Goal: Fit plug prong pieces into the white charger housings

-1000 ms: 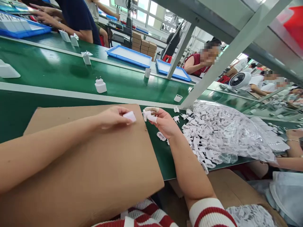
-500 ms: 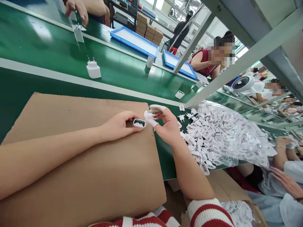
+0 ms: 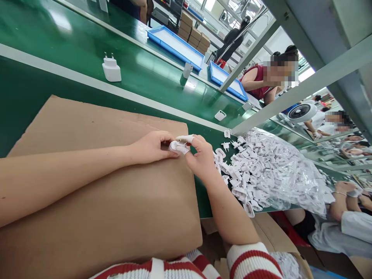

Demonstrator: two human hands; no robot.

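My left hand [image 3: 152, 147] and my right hand [image 3: 200, 157] meet over the far edge of a brown cardboard sheet [image 3: 116, 201]. Between them sits a small white charger housing [image 3: 175, 146], gripped by my left fingers. My right thumb and forefinger wear white finger cots and pinch a white plug insert [image 3: 183, 148] against the open end of the housing. Both hands are closed. A heap of white plug inserts [image 3: 261, 170] lies on clear plastic just right of my right hand.
A finished white charger [image 3: 111, 70] stands on the green conveyor belt [image 3: 72, 46], with other white parts [image 3: 220, 115] further along. Blue trays [image 3: 174, 44] sit at the far side. A slanted metal post [image 3: 290, 95] crosses right. Other workers sit opposite and at right; a white fan [image 3: 299, 112] stands beyond.
My hands came together: the housing turned its open end toward my right hand, and the plug insert now presses against it. The view has swung down and right.
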